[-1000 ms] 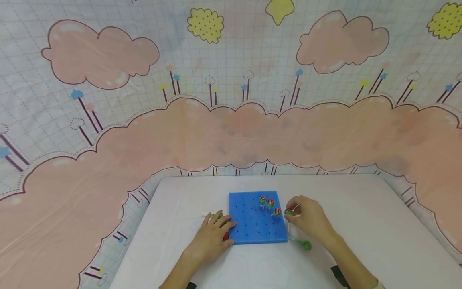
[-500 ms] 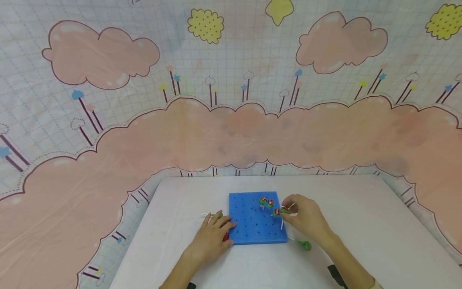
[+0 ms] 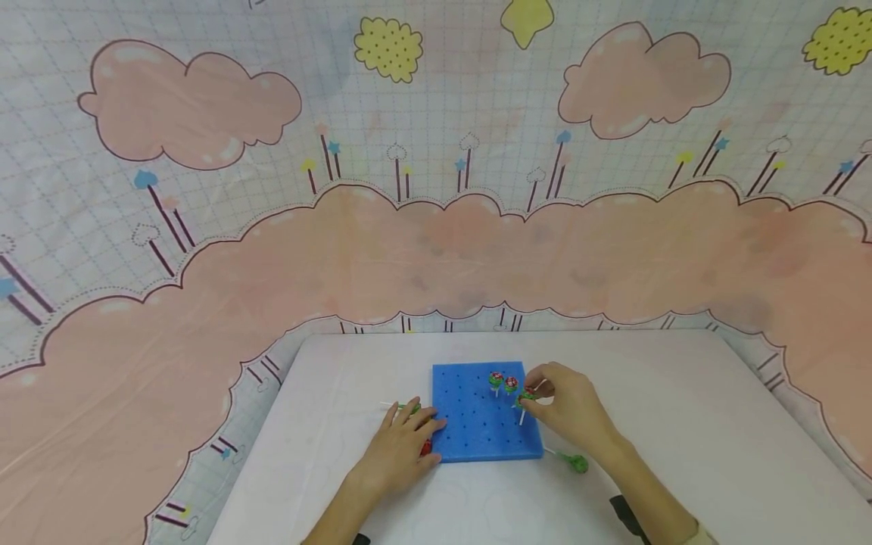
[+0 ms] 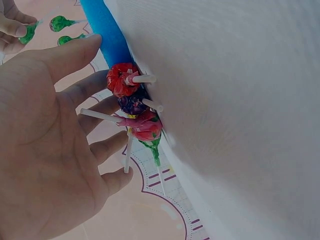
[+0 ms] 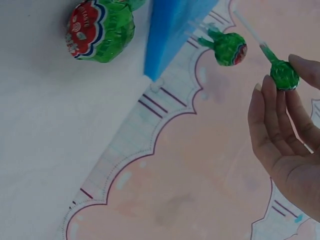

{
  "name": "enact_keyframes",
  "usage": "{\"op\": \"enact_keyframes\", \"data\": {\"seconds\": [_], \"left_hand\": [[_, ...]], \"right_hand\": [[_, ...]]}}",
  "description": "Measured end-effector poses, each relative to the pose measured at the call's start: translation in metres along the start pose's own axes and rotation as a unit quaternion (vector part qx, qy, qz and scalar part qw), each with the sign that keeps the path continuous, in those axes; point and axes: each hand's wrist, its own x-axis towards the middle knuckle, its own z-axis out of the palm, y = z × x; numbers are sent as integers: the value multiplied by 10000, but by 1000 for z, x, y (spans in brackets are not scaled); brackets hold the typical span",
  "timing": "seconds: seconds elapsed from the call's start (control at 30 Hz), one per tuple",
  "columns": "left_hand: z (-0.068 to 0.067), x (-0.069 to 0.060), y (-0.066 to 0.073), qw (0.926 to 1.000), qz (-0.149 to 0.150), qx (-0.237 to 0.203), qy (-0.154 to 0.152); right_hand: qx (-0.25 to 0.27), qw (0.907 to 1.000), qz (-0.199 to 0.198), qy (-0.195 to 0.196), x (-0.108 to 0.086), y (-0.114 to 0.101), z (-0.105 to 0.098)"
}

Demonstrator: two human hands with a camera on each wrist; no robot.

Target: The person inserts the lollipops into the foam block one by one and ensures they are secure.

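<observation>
1. Your right hand (image 3: 572, 403) pinches 1 lollipop (image 3: 527, 394) by its head, over the board (image 3: 477, 431), right side.
2. Stick (image 3: 522, 417) slants down below the grip.
3. Your left hand (image 3: 400, 448), fingers spread, at left edge.

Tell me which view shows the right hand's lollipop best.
The right wrist view: the held lollipop looks largest there, its stick uncovered. The head view shows it small, partly behind fingers; the left wrist view, also small, near its upper left corner.
</observation>
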Motion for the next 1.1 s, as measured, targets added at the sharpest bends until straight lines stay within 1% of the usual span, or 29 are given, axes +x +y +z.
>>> {"op": "enact_keyframes", "data": {"seconds": [0.23,0.33,0.7,0.93,1.1], "left_hand": [[1,1,0,10000,-52,-32,-59],[0,0,1,10000,-32,-42,-30],[0,-1,1,10000,-10,-40,18],[0,0,1,10000,-8,-3,19],[-2,0,1,10000,-6,-22,29]], "right_hand": [[44,9999,-122,28,3,0,3],[19,9999,-155,51,5,0,4],[-17,9999,-137,81,11,-1,7],[49,9998,-182,20,15,-1,11],[-95,9995,-288,1,19,-2,13]]}}
